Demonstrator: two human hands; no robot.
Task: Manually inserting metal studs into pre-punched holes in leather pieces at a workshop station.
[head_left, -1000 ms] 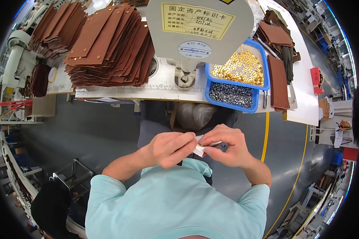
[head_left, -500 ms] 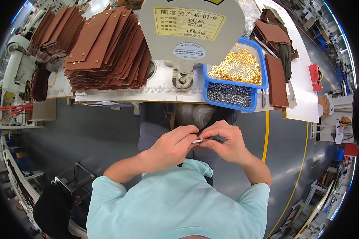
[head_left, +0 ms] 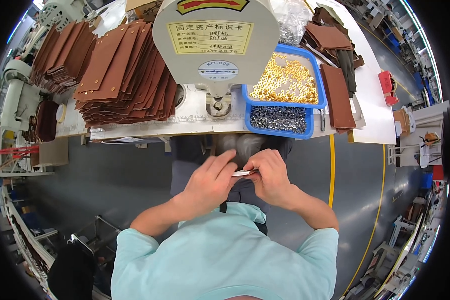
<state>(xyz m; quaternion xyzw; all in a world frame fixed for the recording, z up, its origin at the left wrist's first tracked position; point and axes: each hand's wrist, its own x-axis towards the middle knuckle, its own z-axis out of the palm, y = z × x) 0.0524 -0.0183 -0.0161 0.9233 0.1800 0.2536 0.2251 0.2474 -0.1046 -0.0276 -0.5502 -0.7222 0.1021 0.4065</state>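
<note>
Both hands meet in front of my body, below the table's front edge. A thin, narrow white piece point(head_left: 241, 173) spans the small gap between them; its exact kind cannot be made out. My right hand point(head_left: 270, 176) is closed, pinching its right end between thumb and fingers. At the left end, my left hand point(head_left: 208, 181) keeps hold of the piece low down. Its upper fingers are lifted and slightly blurred, and its thumb is mostly hidden. A pale riveting machine point(head_left: 215, 55) stands on the table beyond my hands.
Stacks of brown leather pieces point(head_left: 110, 65) lie left of the machine. To its right, a blue tray point(head_left: 321, 80) holds gold rings, and a blue bin point(head_left: 307, 127) below it holds dark metal parts. More leather pieces point(head_left: 338, 97) lie farther right on the white table point(head_left: 375, 75).
My left hand's upper fingers have lifted off the white piece, and more of it shows. My right hand has shifted slightly left. The table and machine sit a little farther left in view.
</note>
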